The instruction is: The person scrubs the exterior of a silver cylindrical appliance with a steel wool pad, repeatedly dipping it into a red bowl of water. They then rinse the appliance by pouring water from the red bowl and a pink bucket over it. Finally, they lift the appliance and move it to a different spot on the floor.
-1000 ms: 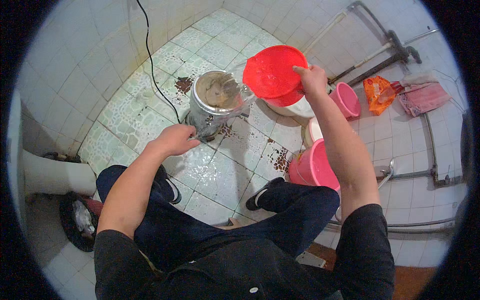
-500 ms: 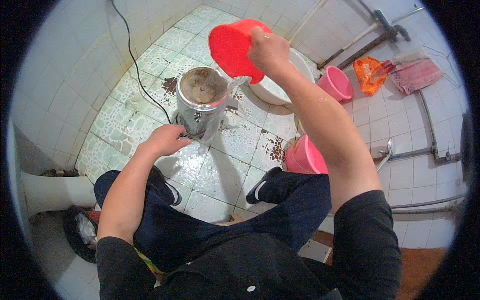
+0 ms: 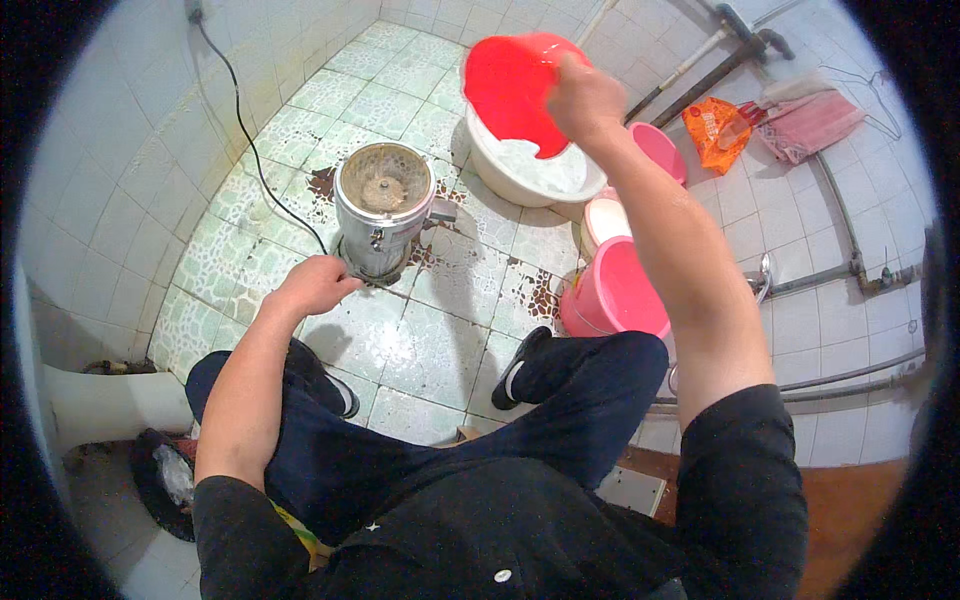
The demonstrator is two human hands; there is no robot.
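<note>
My right hand [image 3: 587, 103] grips a red plastic basin [image 3: 510, 85] by its rim. The basin is tilted above a white tub [image 3: 487, 160] that holds foamy, cloudy water. In front of me a steel cylindrical machine [image 3: 375, 235], like a grinder, stands on the wet floor. Its top is uncovered, showing a stained bowl with a small knob in the middle, and a short spout [image 3: 443, 210] juts from its right side. My left hand [image 3: 318, 285] is low beside the machine's base, near the cord, with its fingers curled; what they hold, if anything, is hidden.
A black cord [image 3: 258, 140] runs from the left wall to the machine. Pink buckets [image 3: 612, 290] and a pale lidded container [image 3: 603, 220] stand at the right. Pipes [image 3: 845, 225], an orange bag [image 3: 717, 135] and a pink cloth [image 3: 812, 125] are along the right wall. A white pipe [image 3: 120, 400] is at left.
My right hand has moved the red basin right, from beside the machine to above the white tub. Water that was splashing over the machine has stopped. My left hand's fingers have curled in.
</note>
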